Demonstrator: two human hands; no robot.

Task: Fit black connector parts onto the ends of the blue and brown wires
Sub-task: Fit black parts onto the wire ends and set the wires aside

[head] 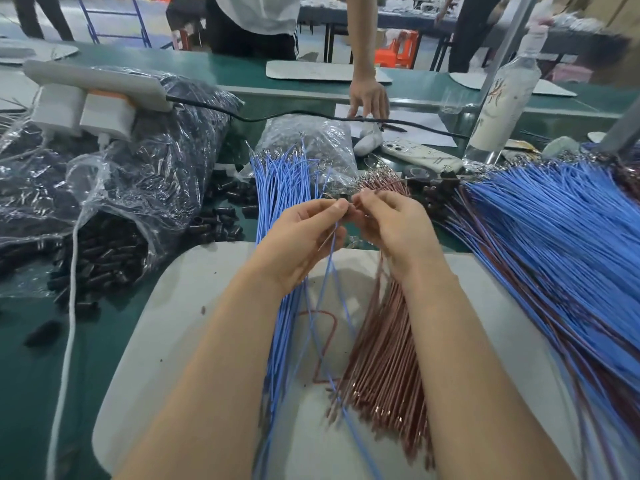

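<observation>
— Head view: which way does the blue wire (328, 265) lie from our left hand (304, 237)?
— Its end sits up in the pinch of our thumb and forefinger. The rest drops away below the hand, toward our body, across the white mat (194, 289) (so its long axis runs roughly far to near).
— And our right hand (394, 230)?
— Just beside the left, with the fingertips meeting at the wire's tip. Its fingers are curled into a tight pinch, but whatever they hold is too small for us to tell.
— Where are the black connector parts (221, 220)?
— Loose, out to the left of our left hand, which is the nearer one. The brown wires (384, 341) lie under our right wrist.
— Then we judge the next move turns on lining a part up with that wire end.
</observation>
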